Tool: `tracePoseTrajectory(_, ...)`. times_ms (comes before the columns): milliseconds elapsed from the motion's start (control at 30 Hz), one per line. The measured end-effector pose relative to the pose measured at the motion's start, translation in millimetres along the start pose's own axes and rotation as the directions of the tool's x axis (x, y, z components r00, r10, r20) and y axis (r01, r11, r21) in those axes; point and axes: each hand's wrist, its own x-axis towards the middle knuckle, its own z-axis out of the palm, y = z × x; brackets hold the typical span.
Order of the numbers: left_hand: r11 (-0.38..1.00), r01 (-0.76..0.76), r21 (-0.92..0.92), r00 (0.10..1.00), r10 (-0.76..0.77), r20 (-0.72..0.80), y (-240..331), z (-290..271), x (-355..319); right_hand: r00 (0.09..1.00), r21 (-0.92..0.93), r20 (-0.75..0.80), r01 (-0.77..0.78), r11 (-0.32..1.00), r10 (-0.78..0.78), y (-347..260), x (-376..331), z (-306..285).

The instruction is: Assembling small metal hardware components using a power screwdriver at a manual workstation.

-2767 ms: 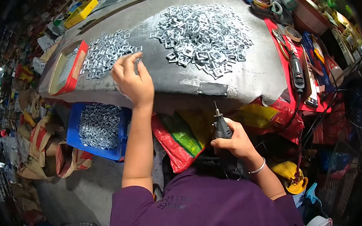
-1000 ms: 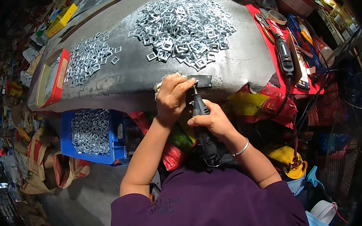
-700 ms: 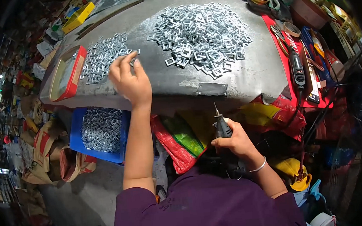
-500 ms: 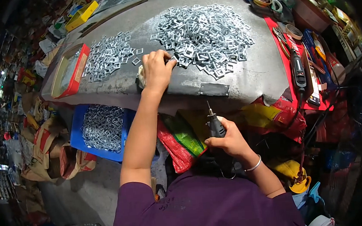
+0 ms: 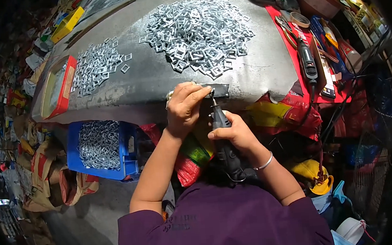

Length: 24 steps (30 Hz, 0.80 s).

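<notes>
My right hand (image 5: 237,130) is wrapped around a dark rotary tool (image 5: 220,119), its thin bit pointing up at the table's near edge. Just above it, my left hand (image 5: 185,107) pinches a small metal square frame (image 5: 211,91) against the bit's tip; the fingers mostly cover the piece. Something pale, like cloth, shows by the left fingers. Beyond my hands lies a large heap of silvery square frames (image 5: 198,36). A smaller spread of the same frames (image 5: 98,68) lies to its left, next to a red-sided shallow box (image 5: 68,82).
Below the table on the left, a blue bin (image 5: 74,154) holds many frames. On the right, a red cloth (image 5: 286,35) carries a second rotary tool (image 5: 308,66), pliers (image 5: 285,23) and a tape roll (image 5: 300,19). Cables hang there. A yellow tray (image 5: 67,25) stands far left.
My left hand has moved from the large heap's edge toward me and right, bringing a frame to the tool. My right hand has raised the rotary tool slightly leftward to meet it. The view has shifted.
</notes>
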Motion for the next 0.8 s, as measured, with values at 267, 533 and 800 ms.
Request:
tracePoseTrajectory(267, 0.997, -0.041, 0.068, 0.999, 0.041, 0.002, -4, 1, -8, 0.998, 0.035, -0.002, -0.062, 0.997, 0.062, -21, -7, 7)
tracePoseTrajectory(533, 0.998, -0.045, 0.048, 0.999, 0.045, 0.001, -1, 4, -5, 0.999, 0.035, -0.048, 0.018, 0.999, -0.016, -11, 0, 21)
tracePoseTrajectory(800, 0.996, -0.015, 0.088, 1.0, 0.016, -0.01, 2, 0, 1, 1.0, -0.055, -0.008, -0.003, 0.998, 0.002, -4, -3, 10)
